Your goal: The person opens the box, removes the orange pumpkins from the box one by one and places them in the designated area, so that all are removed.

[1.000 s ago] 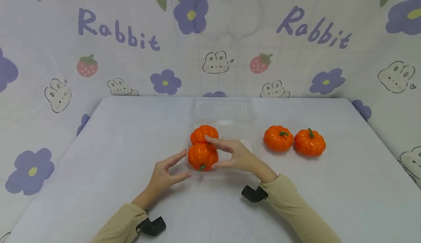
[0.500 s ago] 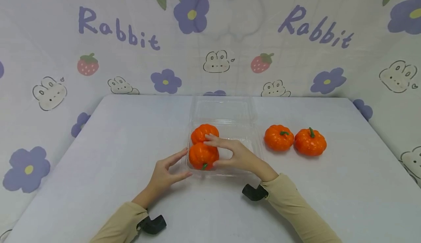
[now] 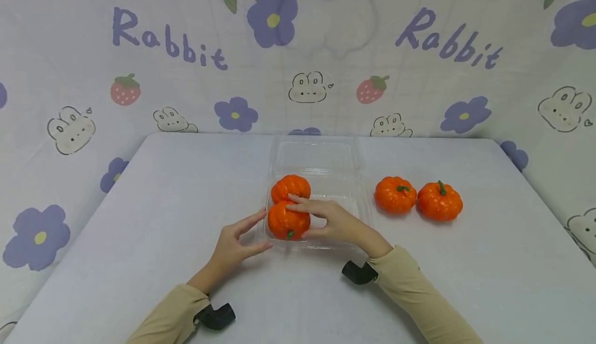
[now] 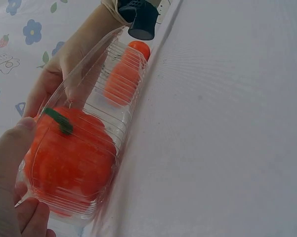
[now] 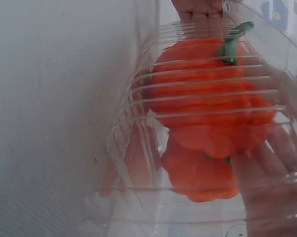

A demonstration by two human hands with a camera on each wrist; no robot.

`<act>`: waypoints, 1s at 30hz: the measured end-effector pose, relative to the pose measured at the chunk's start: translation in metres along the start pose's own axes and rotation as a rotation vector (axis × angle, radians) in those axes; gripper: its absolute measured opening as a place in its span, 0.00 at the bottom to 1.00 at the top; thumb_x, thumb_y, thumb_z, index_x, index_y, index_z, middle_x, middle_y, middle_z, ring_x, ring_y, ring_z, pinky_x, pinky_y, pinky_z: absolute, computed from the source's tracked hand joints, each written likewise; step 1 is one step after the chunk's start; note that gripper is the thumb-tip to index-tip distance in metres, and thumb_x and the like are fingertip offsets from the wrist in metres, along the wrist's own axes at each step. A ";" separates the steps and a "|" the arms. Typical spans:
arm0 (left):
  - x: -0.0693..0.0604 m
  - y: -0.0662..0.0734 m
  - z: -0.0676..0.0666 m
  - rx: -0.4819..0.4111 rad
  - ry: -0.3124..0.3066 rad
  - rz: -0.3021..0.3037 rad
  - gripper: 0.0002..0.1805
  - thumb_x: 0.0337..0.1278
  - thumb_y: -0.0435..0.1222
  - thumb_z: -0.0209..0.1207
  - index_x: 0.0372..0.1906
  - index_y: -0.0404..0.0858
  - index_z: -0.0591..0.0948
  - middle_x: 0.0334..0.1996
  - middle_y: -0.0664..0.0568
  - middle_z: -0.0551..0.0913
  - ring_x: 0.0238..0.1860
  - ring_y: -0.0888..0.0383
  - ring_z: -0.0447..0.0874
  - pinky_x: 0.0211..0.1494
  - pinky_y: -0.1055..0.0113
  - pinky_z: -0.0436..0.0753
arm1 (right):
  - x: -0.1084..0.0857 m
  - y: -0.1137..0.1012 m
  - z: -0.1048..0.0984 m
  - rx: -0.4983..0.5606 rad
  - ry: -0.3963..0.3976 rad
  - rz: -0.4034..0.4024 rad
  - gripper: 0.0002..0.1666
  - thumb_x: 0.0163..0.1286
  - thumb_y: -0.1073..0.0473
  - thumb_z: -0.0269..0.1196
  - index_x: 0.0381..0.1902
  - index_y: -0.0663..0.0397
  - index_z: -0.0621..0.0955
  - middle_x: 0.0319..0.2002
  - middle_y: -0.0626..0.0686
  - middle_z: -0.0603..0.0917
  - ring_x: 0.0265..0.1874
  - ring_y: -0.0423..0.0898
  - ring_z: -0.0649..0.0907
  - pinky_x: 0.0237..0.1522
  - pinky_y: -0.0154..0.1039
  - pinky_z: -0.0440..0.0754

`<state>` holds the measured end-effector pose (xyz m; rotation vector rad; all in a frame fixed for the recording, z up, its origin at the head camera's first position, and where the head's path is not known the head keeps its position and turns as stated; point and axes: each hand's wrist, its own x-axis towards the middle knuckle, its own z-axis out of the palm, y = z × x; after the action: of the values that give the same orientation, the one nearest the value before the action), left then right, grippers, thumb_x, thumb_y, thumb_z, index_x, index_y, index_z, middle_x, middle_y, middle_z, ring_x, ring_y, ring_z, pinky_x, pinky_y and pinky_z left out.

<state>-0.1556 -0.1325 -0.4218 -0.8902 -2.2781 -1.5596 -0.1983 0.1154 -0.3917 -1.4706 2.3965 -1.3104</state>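
A clear plastic clamshell container [image 3: 321,245] lies on the table with its lid [image 3: 316,155] folded back. Two small orange pumpkins sit along its left side, a rear pumpkin [image 3: 289,186] and a near pumpkin [image 3: 285,220] whose green stem [image 4: 59,121] points toward the front. My left hand [image 3: 233,245] holds the container's front left corner, thumb at the front edge and fingers at the left side. My right hand [image 3: 337,222] reaches inside and grips the near pumpkin, with fingers over its back and thumb at its front right.
Two more orange pumpkins stand to the right of the container: a left one [image 3: 395,196] and a right one [image 3: 440,203]. A white cloth covers the table [image 3: 139,220]. Behind it hangs a printed curtain [image 3: 186,90]. Each wrist carries a black camera mount [image 3: 215,317].
The right hand's fingers shift slightly over the near pumpkin, which stays in almost the same place. The left hand keeps its place at the container's corner.
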 end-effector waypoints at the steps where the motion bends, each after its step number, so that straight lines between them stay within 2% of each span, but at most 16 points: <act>1: 0.000 0.000 0.000 0.001 -0.001 -0.002 0.32 0.32 0.23 0.69 0.51 0.21 0.72 0.50 0.34 0.74 0.53 0.42 0.71 0.54 0.51 0.69 | -0.001 0.006 0.002 -0.012 0.001 -0.006 0.33 0.51 0.65 0.68 0.57 0.62 0.72 0.62 0.56 0.65 0.61 0.48 0.64 0.56 0.40 0.68; 4: 0.000 -0.001 0.000 0.002 -0.006 0.001 0.32 0.32 0.22 0.69 0.51 0.20 0.72 0.50 0.34 0.74 0.53 0.42 0.71 0.54 0.52 0.69 | -0.003 0.018 0.005 -0.072 0.008 -0.033 0.34 0.51 0.63 0.69 0.57 0.57 0.73 0.62 0.53 0.65 0.60 0.45 0.65 0.56 0.39 0.67; 11: 0.000 -0.001 0.000 -0.004 0.002 0.010 0.32 0.32 0.23 0.69 0.51 0.21 0.72 0.50 0.34 0.74 0.52 0.42 0.71 0.54 0.53 0.69 | -0.002 0.016 0.006 -0.191 0.026 -0.052 0.35 0.47 0.68 0.70 0.56 0.57 0.74 0.60 0.54 0.68 0.57 0.46 0.69 0.52 0.35 0.71; 15: 0.000 0.000 0.000 -0.011 0.006 -0.005 0.32 0.32 0.22 0.69 0.51 0.20 0.72 0.50 0.34 0.74 0.53 0.42 0.71 0.56 0.56 0.68 | -0.002 0.014 0.007 -0.225 0.048 -0.052 0.35 0.45 0.66 0.71 0.54 0.57 0.75 0.58 0.55 0.70 0.55 0.47 0.72 0.51 0.35 0.72; 19: 0.000 0.000 0.000 -0.019 0.007 -0.008 0.32 0.31 0.22 0.69 0.50 0.20 0.72 0.50 0.34 0.74 0.53 0.42 0.71 0.56 0.58 0.69 | -0.003 0.013 0.007 -0.209 0.083 -0.048 0.34 0.45 0.64 0.72 0.53 0.58 0.76 0.57 0.56 0.71 0.53 0.48 0.74 0.51 0.36 0.72; 24: 0.000 0.000 0.000 -0.016 0.007 0.010 0.32 0.31 0.21 0.69 0.51 0.20 0.72 0.50 0.34 0.74 0.52 0.42 0.71 0.54 0.52 0.69 | -0.004 0.012 0.006 -0.173 0.122 -0.032 0.36 0.44 0.63 0.72 0.54 0.59 0.75 0.55 0.55 0.74 0.49 0.48 0.77 0.48 0.36 0.74; 30: -0.001 0.001 -0.001 -0.010 0.001 -0.008 0.33 0.31 0.21 0.68 0.52 0.21 0.72 0.51 0.35 0.73 0.53 0.44 0.71 0.54 0.53 0.70 | -0.004 0.006 0.004 -0.053 0.188 0.054 0.38 0.41 0.61 0.73 0.54 0.62 0.75 0.51 0.54 0.77 0.44 0.47 0.79 0.47 0.36 0.75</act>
<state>-0.1547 -0.1332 -0.4215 -0.8835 -2.2776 -1.5753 -0.1988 0.1171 -0.3994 -1.3389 2.5854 -1.4440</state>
